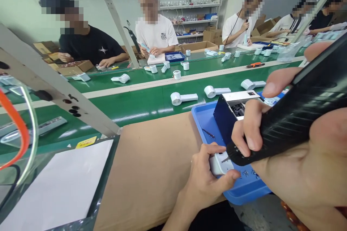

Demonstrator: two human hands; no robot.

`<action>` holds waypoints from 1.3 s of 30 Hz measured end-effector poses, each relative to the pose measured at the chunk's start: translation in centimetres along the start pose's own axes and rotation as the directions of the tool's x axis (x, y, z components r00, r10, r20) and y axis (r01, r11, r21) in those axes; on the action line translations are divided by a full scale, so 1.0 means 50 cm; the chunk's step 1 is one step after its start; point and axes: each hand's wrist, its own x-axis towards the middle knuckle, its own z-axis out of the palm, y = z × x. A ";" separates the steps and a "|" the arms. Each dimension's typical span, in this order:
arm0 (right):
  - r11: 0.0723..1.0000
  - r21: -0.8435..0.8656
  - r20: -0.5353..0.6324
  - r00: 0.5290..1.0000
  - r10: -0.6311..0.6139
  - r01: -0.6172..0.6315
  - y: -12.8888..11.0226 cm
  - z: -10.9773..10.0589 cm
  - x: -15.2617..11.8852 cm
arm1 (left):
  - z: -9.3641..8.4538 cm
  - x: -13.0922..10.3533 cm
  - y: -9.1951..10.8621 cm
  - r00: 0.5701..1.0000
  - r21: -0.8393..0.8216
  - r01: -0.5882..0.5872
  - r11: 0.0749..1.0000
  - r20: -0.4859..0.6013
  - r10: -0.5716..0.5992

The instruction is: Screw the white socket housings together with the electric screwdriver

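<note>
White plastic housing [216, 168], gripped between thumb and fingers of my left hand [201, 178] at the edge of the blue tray [241, 197], apparently to brace it against the bit [225, 159]. My right hand [295, 178] is closed around the black electric screwdriver [300, 106], seemingly tilted to meet the housing. Loose screws [245, 173] lie in the tray, presumably for short reach. Beyond, white handheld units [176, 99] rest along the green conveyor belt [146, 106]; co-workers work opposite.

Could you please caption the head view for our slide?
Left hand holds a white part; right hand holds a screwdriver to it.
</note>
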 end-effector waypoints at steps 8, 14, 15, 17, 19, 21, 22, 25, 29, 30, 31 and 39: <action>0.939 -0.318 0.274 0.961 -0.044 0.134 0.027 -0.039 0.004 | 0.003 -0.012 -0.014 1.000 0.066 0.024 0.998 -0.005 -0.024; 0.955 -0.278 0.273 0.962 -0.029 0.108 0.039 -0.057 -0.001 | 0.002 0.001 0.001 1.000 -0.003 -0.018 1.000 -0.014 0.018; 0.964 -0.247 0.264 0.964 -0.029 0.097 0.041 -0.060 -0.006 | 0.000 0.001 0.002 1.000 -0.007 -0.014 1.000 -0.007 0.014; 0.980 -0.177 0.246 0.968 -0.041 0.087 0.043 -0.063 -0.016 | -0.006 -0.002 -0.002 1.000 -0.014 -0.003 1.000 -0.005 0.003; 0.993 -0.092 0.229 0.972 -0.050 0.073 0.043 -0.063 -0.023 | -0.014 -0.007 -0.007 1.000 -0.021 0.020 1.000 -0.017 -0.021; 0.998 0.043 0.205 0.977 -0.057 0.049 0.038 -0.061 -0.020 | -0.021 -0.011 -0.013 0.998 -0.018 0.053 0.998 -0.031 -0.054; 0.992 0.115 0.173 0.982 -0.078 0.058 0.033 -0.063 -0.015 | -0.023 -0.013 -0.015 0.997 -0.022 0.068 0.997 -0.030 -0.069; 0.977 0.159 0.075 0.985 -0.157 0.143 0.017 -0.090 0.015 | -0.025 -0.015 -0.019 0.995 -0.077 0.098 0.992 0.006 -0.098; 0.919 -0.117 0.191 0.917 -0.351 0.377 0.025 -0.182 0.069 | -0.020 -0.015 -0.019 0.995 -0.136 0.100 0.986 0.035 -0.096; 0.886 -0.142 0.202 0.889 -0.410 0.441 0.034 -0.207 0.079 | -0.020 -0.016 -0.019 0.995 -0.137 0.097 0.986 0.029 -0.094; 0.868 -0.170 0.213 0.877 -0.430 0.467 0.045 -0.229 0.087 | -0.020 -0.016 -0.020 0.995 -0.134 0.099 0.986 0.023 -0.096; 0.888 -0.216 0.226 0.906 -0.359 0.406 0.096 -0.293 0.086 | -0.022 -0.016 -0.022 0.997 -0.136 0.078 0.988 0.017 -0.077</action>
